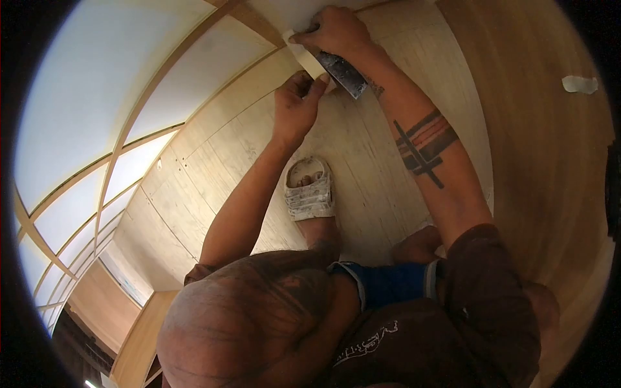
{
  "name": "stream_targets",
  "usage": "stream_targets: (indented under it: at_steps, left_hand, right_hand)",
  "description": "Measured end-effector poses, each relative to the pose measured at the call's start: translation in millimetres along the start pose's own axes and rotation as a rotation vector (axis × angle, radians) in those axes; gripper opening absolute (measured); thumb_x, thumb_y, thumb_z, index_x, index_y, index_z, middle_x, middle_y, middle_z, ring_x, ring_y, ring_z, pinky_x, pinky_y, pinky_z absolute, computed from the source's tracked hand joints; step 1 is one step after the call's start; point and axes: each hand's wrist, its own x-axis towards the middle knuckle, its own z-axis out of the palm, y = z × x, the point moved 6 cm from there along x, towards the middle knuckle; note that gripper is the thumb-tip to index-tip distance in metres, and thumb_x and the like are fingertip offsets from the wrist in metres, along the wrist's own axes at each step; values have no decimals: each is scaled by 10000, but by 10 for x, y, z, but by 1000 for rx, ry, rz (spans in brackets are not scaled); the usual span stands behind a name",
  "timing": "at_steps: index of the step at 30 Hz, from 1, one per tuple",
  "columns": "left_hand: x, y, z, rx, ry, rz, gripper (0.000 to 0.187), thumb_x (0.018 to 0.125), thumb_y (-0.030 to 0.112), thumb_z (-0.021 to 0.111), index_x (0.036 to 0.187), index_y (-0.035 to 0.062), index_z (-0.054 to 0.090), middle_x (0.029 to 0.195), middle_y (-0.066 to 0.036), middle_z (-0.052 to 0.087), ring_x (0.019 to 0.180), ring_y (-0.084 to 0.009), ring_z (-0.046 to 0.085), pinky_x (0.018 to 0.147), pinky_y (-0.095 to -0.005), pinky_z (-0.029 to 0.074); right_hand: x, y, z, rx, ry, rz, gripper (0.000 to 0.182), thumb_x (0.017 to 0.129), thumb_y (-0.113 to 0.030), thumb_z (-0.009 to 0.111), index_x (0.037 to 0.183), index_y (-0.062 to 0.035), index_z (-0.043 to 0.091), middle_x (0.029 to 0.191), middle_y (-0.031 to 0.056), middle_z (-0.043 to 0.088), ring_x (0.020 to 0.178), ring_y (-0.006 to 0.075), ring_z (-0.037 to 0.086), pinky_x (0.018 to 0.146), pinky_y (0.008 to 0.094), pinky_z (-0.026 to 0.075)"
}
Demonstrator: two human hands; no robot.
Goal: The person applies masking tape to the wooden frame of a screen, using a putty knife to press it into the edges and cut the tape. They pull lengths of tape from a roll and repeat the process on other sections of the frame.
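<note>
My right hand (339, 32) is closed at the top of a pale cream strip (309, 61). Below the fingers, beside the strip, a flat black piece (346, 76) smeared with white slants down toward the forearm; I cannot tell whether it is part of the strip. Thumb and fingers of my left hand (297, 107) pinch the strip's lower end. Both hands are above a pale wood-board floor (362, 149), close to the foot of the framed white panels (213, 71).
My foot in a white-smeared slide sandal (310, 191) rests on the boards below the hands. Wooden battens (139, 97) divide the panels on the left. On the right is a browner wood surface (537, 161) with a small white scrap (579, 85) on it.
</note>
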Motion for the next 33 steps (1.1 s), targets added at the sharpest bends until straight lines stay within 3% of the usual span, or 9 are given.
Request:
stream_targets:
  at_steps: [3,5,12,14,18,20,33]
  left_hand:
    - [1,32,-64,-31,57,-50,364,987,317,738,1101,-28,706,948,-53,679,854,-152,574,850,-305,459]
    - [10,0,-108,-37,89,-86,355,987,341,734,1053,-8,712,881,-34,646,805,-147,542,820,-294,443]
    - [46,-26,-57,-237,104,-178,299,994,318,722,973,20,702,822,-11,615,732,-118,535,714,-303,442]
    - [30,-161,-2,-387,87,-309,275,1016,289,692,999,15,691,816,-8,620,715,-124,551,695,-310,458]
    - [-50,-74,42,-341,36,-346,259,1034,264,661,1053,6,679,861,-23,650,749,-143,582,737,-324,482]
    - [-38,-84,42,-473,36,-368,260,1041,256,649,1105,5,670,917,-37,666,805,-155,604,784,-333,490]
    - [-109,-142,70,-402,5,-361,254,1031,252,663,1110,11,673,986,-51,686,883,-154,621,824,-328,487]
  right_hand:
    - [-16,-48,-50,-37,127,-48,576,674,-582,857,875,-46,799,915,207,757,888,378,744,797,482,592]
    - [-20,-81,-46,-36,27,-40,536,689,-550,852,829,-36,795,867,211,754,838,382,748,781,488,596]
    - [-7,-194,-54,-133,68,-94,506,723,-534,833,837,-42,801,837,196,755,820,378,751,779,479,602]
    - [10,-161,0,-106,-23,-34,499,736,-536,830,857,-53,804,868,194,759,842,376,751,782,481,603]
    - [-6,-166,-29,-170,24,-52,496,760,-538,821,871,-55,805,909,194,762,864,372,750,781,488,602]
    - [-1,-179,-29,-173,29,-60,498,760,-539,823,872,-55,805,910,195,761,867,373,749,784,488,602]
    - [-20,-184,-31,-172,54,-88,513,757,-546,833,881,-50,801,914,198,760,884,376,747,803,488,601]
